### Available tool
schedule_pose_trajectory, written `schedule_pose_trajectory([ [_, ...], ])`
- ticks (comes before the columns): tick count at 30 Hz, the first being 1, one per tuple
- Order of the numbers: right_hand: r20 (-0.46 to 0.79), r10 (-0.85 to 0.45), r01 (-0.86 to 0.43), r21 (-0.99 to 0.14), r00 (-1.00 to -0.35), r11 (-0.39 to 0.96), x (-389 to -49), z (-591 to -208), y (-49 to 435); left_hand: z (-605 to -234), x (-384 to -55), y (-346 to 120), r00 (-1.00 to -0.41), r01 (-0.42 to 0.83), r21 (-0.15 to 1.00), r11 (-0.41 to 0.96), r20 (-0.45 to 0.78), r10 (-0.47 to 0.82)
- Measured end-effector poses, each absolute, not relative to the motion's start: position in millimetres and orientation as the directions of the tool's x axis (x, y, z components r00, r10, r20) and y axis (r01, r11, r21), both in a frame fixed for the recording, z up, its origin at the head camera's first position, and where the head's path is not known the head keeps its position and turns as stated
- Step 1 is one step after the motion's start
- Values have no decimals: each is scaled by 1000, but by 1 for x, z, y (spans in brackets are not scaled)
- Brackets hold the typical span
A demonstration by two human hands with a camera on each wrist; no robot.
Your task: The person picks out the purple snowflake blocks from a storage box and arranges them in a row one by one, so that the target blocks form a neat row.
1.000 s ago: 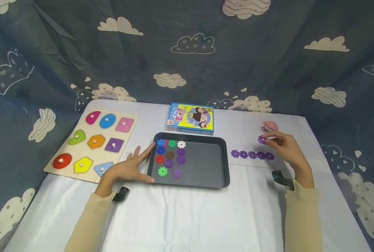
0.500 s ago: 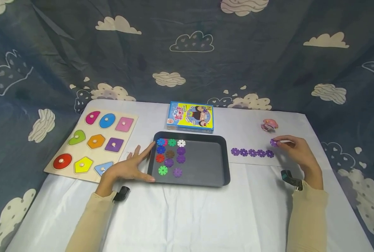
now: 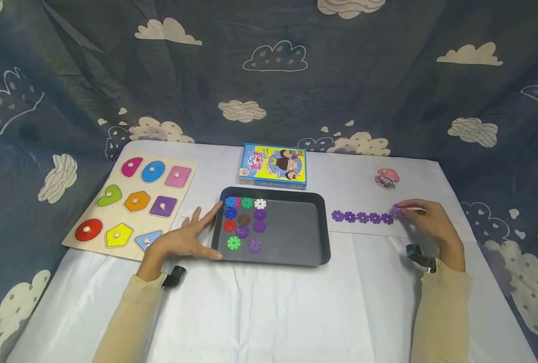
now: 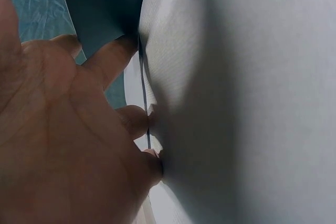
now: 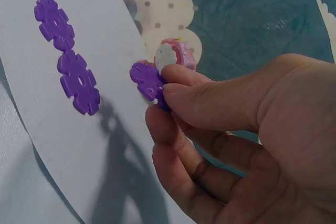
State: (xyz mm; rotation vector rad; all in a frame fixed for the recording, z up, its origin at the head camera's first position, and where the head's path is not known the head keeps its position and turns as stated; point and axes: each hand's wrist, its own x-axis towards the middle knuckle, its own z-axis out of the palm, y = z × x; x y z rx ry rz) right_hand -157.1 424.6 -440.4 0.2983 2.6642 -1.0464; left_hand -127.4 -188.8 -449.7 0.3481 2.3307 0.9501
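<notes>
Purple snowflake disc (image 5: 146, 81) pinched between thumb and finger, our right grip (image 3: 427, 220) hangs near the bench (image 3: 296, 312)'s right edge, beside the disc row (image 3: 362, 218); our left grip (image 3: 184, 241), fingers spread, touches the baking tray (image 3: 296, 227).

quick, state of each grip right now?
Left grip: open, fingers spread, touching the tray at its left side.
Right grip: closed, pinching a purple piece.
</notes>
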Motion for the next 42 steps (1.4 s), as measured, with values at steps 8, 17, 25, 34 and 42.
schedule_pose_trajectory([
  [8, -312, 103, 287, -629, -944, 723, -157, -445, 431, -448, -128, -187, -790, 19, 712, 702, -420, 447],
  [17, -330, 114, 296, -576, -937, 762, -156, -450, 437, -451, -128, -188, -794, 21, 713, 701, -414, 445],
  [25, -362, 113, 313, -562, -925, 766, -154, -454, 442, -452, -127, -189, -798, 21, 720, 693, -406, 446],
  [34, -364, 125, 316, -530, -923, 787, -154, -456, 442, -452, -126, -189, -797, 25, 717, 697, -407, 447],
  [42, -415, 154, 368, -505, -897, 781, -154, -454, 445, -451, -127, -187, -794, 36, 714, 700, -404, 454],
])
